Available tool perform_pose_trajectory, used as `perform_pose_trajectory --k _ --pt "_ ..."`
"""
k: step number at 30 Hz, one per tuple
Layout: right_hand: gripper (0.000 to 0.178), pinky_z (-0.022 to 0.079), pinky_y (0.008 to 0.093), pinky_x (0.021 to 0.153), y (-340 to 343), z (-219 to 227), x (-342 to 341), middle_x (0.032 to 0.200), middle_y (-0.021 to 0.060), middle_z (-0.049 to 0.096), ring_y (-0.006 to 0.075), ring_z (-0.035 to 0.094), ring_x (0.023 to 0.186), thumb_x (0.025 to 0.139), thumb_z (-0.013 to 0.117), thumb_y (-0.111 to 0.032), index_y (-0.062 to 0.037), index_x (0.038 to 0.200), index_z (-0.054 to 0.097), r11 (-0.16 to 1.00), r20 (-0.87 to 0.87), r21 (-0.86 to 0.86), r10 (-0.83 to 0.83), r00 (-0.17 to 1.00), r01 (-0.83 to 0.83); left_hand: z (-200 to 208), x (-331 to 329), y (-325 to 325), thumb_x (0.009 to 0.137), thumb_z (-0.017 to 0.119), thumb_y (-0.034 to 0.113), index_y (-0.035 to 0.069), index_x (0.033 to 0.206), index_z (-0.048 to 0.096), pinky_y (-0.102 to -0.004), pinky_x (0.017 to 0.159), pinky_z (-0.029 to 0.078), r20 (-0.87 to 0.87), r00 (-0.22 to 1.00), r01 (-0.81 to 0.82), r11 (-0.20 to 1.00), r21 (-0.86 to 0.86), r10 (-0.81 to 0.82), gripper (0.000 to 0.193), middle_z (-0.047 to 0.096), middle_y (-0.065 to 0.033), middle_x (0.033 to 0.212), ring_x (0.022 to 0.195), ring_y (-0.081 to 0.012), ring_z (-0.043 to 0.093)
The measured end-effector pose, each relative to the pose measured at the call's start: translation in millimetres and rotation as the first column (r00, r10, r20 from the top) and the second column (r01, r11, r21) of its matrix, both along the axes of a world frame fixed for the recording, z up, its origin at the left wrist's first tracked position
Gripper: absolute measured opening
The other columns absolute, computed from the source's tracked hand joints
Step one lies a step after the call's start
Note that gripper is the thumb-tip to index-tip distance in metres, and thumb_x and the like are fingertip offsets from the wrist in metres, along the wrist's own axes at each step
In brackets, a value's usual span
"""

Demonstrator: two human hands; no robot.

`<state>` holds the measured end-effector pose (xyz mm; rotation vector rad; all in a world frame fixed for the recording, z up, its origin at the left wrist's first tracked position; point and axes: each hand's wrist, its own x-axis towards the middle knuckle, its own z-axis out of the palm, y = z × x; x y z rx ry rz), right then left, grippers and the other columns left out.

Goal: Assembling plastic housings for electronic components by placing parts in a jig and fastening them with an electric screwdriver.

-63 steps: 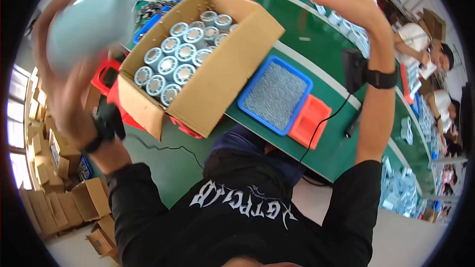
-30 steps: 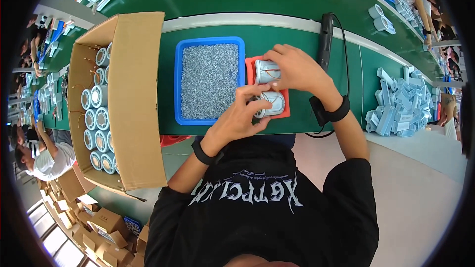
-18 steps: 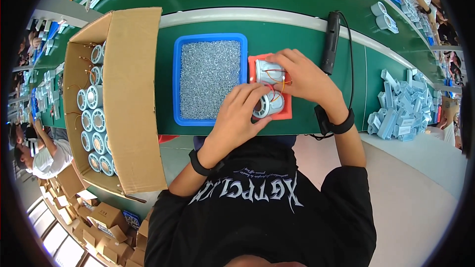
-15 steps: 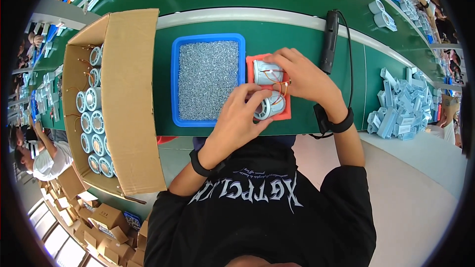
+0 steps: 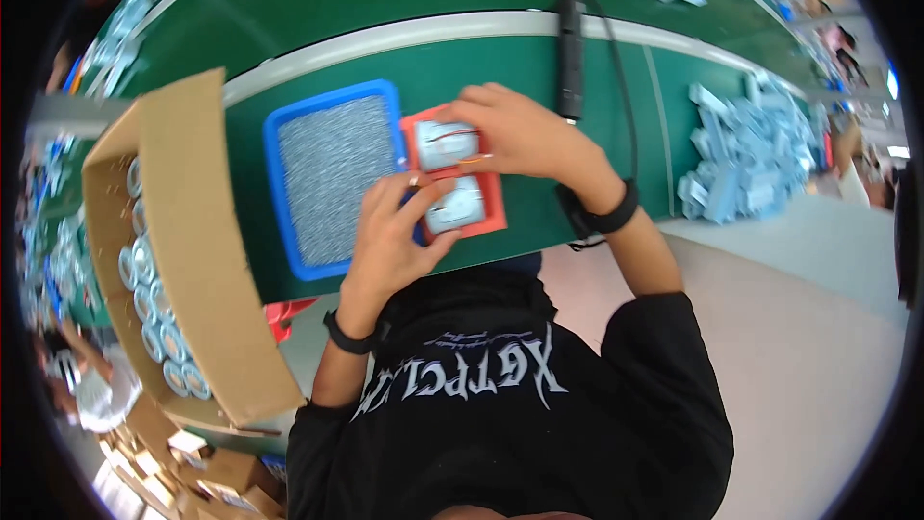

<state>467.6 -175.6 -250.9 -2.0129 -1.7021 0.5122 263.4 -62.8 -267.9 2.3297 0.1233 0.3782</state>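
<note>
Two light-blue cylindrical motor-like housings sit side by side in a red fixture (image 5: 494, 195) on the green bench. My left hand (image 5: 385, 236) has its thumb and fingers around the nearer housing (image 5: 458, 209), at its left end. My right hand (image 5: 525, 135) reaches over the farther housing (image 5: 445, 144), fingers at its far side and thumb beside the thin red and orange wires (image 5: 469, 166) between the two. Motion blur and the fingers hide part of both housings.
Left of the fixture stands a blue tray (image 5: 279, 193) of small metal screws (image 5: 337, 178). Beyond it, a cardboard box (image 5: 197, 231) holds several similar housings (image 5: 154, 299). A black corded power screwdriver (image 5: 571, 58) lies behind my right hand; light-blue plastic parts (image 5: 741, 154) are heaped farther right.
The whole view has swung, so the bench things appear shifted left and tilted. My right hand lies lower over the farther housing and its wires; my left stays at the nearer one.
</note>
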Motion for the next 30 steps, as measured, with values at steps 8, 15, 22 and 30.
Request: perform_pose_trajectory --k 8,15,22,30 --pt "0.053 0.047 0.0373 0.084 2 -2 -6 0.103 0.0091 0.058 0.0293 0.055 0.096 0.071 0.078 -0.022 -0.01 0.119 0.058 0.999 -0.042 0.026 -0.031 0.999 0.032 -5 4 2 0.066 0.08 0.022 0.013 0.117 0.062 -0.0447 0.093 0.039 -0.085 0.995 0.052 0.997 0.048 -0.048 0.054 0.052 -0.0114 0.109 0.106 -0.033 0.047" --pt "0.057 0.045 0.0396 0.093 -24 19 4 0.12 0.0123 0.059 0.0315 0.054 0.109 0.074 0.075 -0.027 -0.0074 0.124 0.056 0.964 -0.037 0.223 -0.142 0.989 0.147 -16 -2 -3 0.072 0.077 0.023 0.011 0.118 0.06 -0.0468 0.096 0.036 -0.037 0.999 0.02 0.998 0.058 -0.018 0.05 0.052 -0.0129 0.114 0.108 -0.0356 0.045" --pt "0.063 0.042 0.0486 0.096 -186 19 72 0.127 0.0216 0.054 0.04 0.049 0.117 0.076 0.071 -0.035 -0.0106 0.13 0.051 0.041 0.519 0.301 -0.845 -0.127 0.953 -21 -1 -8 0.074 0.075 0.02 0.008 0.116 0.06 -0.0464 0.097 0.036 0.049 0.999 0.008 1.0 -0.005 -0.008 0.047 0.053 -0.0128 0.118 0.109 -0.0352 0.045" --pt "0.079 0.02 0.0806 0.093 -213 37 132 0.151 0.0208 0.021 0.0573 0.018 0.133 0.073 0.069 -0.048 -0.0213 0.14 0.038 -0.222 0.465 0.336 -0.806 -0.366 0.915 -24 0 -6 0.072 0.076 0.018 0.009 0.115 0.061 -0.044 0.096 0.038 0.101 0.995 0.013 0.999 -0.052 -0.008 0.046 0.054 -0.0118 0.116 0.109 -0.0333 0.046"
